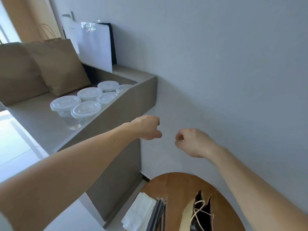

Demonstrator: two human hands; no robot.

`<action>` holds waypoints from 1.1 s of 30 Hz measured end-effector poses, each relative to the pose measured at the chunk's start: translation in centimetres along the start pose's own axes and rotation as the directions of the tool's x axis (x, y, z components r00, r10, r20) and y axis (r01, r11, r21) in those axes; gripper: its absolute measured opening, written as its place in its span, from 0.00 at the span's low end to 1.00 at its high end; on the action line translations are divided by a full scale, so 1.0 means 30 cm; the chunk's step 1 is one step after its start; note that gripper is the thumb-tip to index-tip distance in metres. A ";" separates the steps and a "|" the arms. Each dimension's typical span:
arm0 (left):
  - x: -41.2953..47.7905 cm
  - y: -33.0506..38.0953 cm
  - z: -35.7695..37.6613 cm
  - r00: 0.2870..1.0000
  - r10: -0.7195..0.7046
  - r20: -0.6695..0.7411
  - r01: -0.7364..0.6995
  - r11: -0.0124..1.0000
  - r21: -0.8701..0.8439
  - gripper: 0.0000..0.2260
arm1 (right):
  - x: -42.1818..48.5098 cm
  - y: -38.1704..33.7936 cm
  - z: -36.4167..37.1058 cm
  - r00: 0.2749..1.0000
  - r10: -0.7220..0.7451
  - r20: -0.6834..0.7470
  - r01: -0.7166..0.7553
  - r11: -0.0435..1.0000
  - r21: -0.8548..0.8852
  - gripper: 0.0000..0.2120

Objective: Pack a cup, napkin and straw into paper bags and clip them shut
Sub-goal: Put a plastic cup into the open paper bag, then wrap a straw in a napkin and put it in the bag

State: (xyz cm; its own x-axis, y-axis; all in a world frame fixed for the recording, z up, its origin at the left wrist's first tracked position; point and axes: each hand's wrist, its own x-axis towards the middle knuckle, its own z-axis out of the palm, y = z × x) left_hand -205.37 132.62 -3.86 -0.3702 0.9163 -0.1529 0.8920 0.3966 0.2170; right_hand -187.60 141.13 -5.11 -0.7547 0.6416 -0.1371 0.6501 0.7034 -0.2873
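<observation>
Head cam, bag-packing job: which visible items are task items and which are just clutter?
Job: lidded cups, napkins, wrapped straws, open paper bag.
Lying about: sofa cushion, white bag against the wall.

A home living room is indicated by a grey upholstered sofa (38, 125) with a broad flat armrest, set against a plain pale grey wall (225, 64) on a pale glossy floor (13, 147). A small round wooden tabletop (176, 185) is placed beside it. Clear lidded plastic cups (85, 110) are stood directly on the sofa seat, and a white paper carrier bag (95, 47) is leaned at its far end.
</observation>
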 end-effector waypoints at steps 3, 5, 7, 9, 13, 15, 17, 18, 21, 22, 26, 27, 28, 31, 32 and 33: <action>-0.017 -0.093 0.029 0.999 0.000 0.049 0.002 0.999 -0.043 0.22 | 0.079 -0.102 0.058 1.000 0.017 -0.005 -0.017 0.999 0.029 0.11; -0.017 -0.148 0.122 0.995 -0.001 0.104 0.009 0.997 -0.079 0.20 | 0.120 -0.135 0.162 0.996 0.062 0.064 -0.066 0.996 0.063 0.11; -0.015 -0.200 0.253 0.985 -0.008 0.174 0.029 0.992 -0.122 0.14 | 0.145 -0.134 0.310 0.979 0.120 0.166 -0.138 0.985 0.104 0.11; -0.019 -0.250 0.397 0.967 -0.026 0.254 0.067 0.986 -0.154 0.12 | 0.145 -0.111 0.483 0.939 0.186 0.291 -0.240 0.957 0.165 0.10; -0.028 -0.340 0.658 0.900 -0.052 0.432 0.128 0.980 -0.149 0.05 | 0.116 -0.047 0.850 0.829 0.311 0.466 -0.470 0.838 0.276 0.10; -0.022 -0.383 0.773 0.870 -0.099 0.484 0.188 0.973 -0.137 0.03 | 0.110 -0.030 1.028 0.774 0.356 0.523 -0.557 0.776 0.296 0.05; -0.013 -0.422 0.885 0.848 -0.149 0.508 0.248 0.959 -0.134 0.09 | 0.106 -0.020 1.189 0.735 0.410 0.541 -0.631 0.704 0.324 0.07; -0.010 -0.440 0.937 0.839 -0.169 0.517 0.273 0.953 -0.132 0.11 | 0.106 -0.015 1.258 0.722 0.444 0.531 -0.661 0.670 0.340 0.10; -0.010 -0.493 1.065 0.817 -0.200 0.541 0.323 0.936 -0.141 0.13 | 0.124 -0.005 1.410 0.716 0.523 0.463 -0.688 0.641 0.340 0.17; -0.009 -0.510 1.099 0.813 -0.212 0.542 0.339 0.930 -0.145 0.13 | 0.134 -0.001 1.440 0.723 0.536 0.437 -0.684 0.645 0.340 0.18; 0.000 -0.558 1.178 0.806 -0.247 0.538 0.371 0.919 -0.134 0.14 | 0.181 0.014 1.509 0.703 0.619 0.349 -0.710 0.630 0.314 0.18; 0.000 -0.561 1.189 0.800 -0.250 0.545 0.374 0.918 -0.128 0.14 | 0.187 0.018 1.520 0.697 0.631 0.342 -0.717 0.629 0.300 0.18; 0.000 -0.564 1.198 0.795 -0.256 0.549 0.381 0.916 -0.124 0.15 | 0.193 0.022 1.530 0.694 0.637 0.336 -0.720 0.632 0.287 0.17; 0.001 -0.568 1.213 0.790 -0.264 0.554 0.401 0.905 -0.140 0.16 | 0.212 0.035 1.553 0.712 0.632 0.306 -0.701 0.669 0.248 0.16; 0.003 -0.568 1.215 0.791 -0.264 0.552 0.404 0.903 -0.146 0.16 | 0.214 0.037 1.557 0.722 0.624 0.299 -0.688 0.691 0.221 0.15; 0.005 -0.569 1.219 0.791 -0.264 0.551 0.405 0.902 -0.149 0.16 | 0.218 0.037 1.558 0.730 0.616 0.295 -0.677 0.710 0.192 0.14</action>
State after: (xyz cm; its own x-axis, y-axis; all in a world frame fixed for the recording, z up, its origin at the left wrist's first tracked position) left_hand -211.17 123.94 -42.84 -0.3857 0.5895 -0.7097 0.6157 0.7373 0.2779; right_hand -195.92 131.79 -50.63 -0.1764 0.8118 -0.5566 0.9560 0.0067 -0.2932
